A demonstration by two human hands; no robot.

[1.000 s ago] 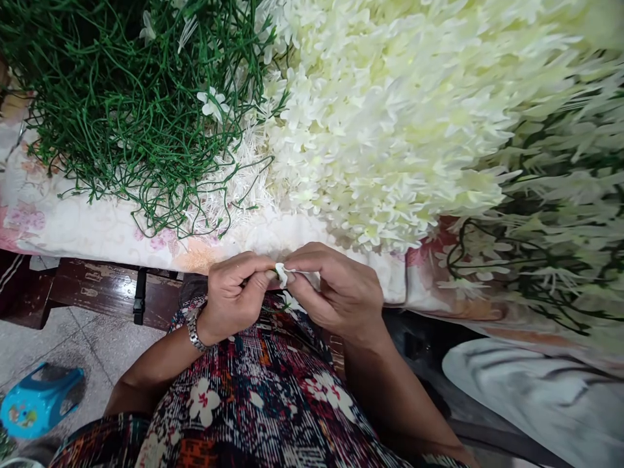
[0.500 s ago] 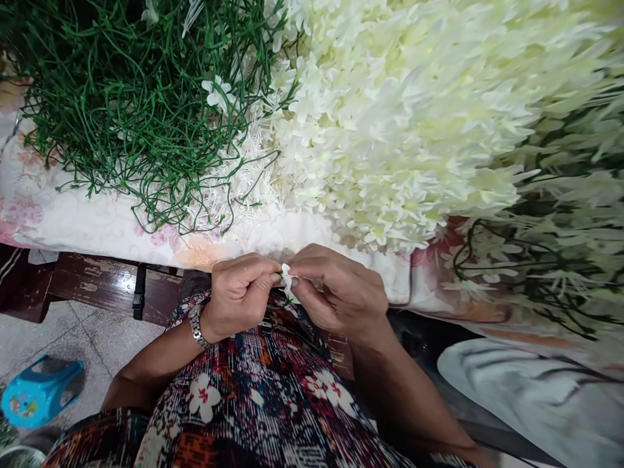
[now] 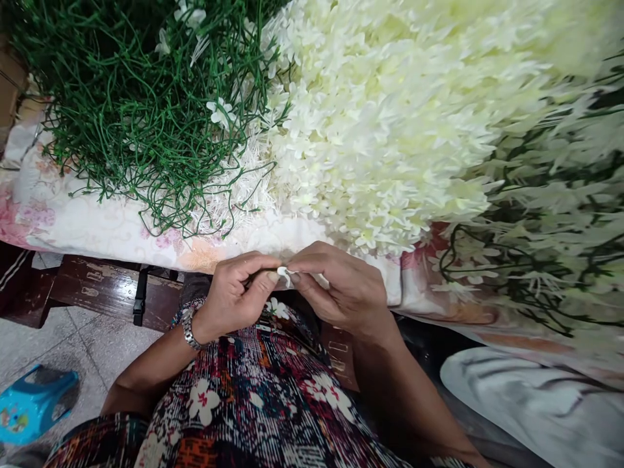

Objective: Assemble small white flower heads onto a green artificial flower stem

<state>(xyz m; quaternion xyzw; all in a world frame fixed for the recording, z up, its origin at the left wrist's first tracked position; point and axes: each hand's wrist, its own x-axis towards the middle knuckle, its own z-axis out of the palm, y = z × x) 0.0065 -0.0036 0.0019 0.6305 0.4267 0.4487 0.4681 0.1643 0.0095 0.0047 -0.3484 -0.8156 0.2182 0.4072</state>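
Close together at the front edge of the table, my left hand [image 3: 238,292] and my right hand [image 3: 344,289] meet fingertip to fingertip. Between them is a small white artificial flower [image 3: 283,273], pinched by my right thumb and forefinger. My left thumb and forefinger are closed on a thin dark green stem, mostly hidden by the fingers, with its tip at the flower. Just beyond lie a heap of green plastic stems [image 3: 160,130] and a large pile of white and pale yellow artificial flowers [image 3: 380,143].
A flowered cloth [image 3: 97,224] covers the table. Thin white pieces [image 3: 253,188] lie between the piles. Stems bearing white flowers [image 3: 546,221] are heaped at right. A brown wooden bench [image 3: 102,289] and a blue stool [image 3: 36,403] stand at lower left. Pale grey fabric [image 3: 526,396] is at lower right.
The flower between my fingertips has turned and shows less of its petals, and the green tip beside it is less visible. My hands stay almost in place; the view has shifted slightly.
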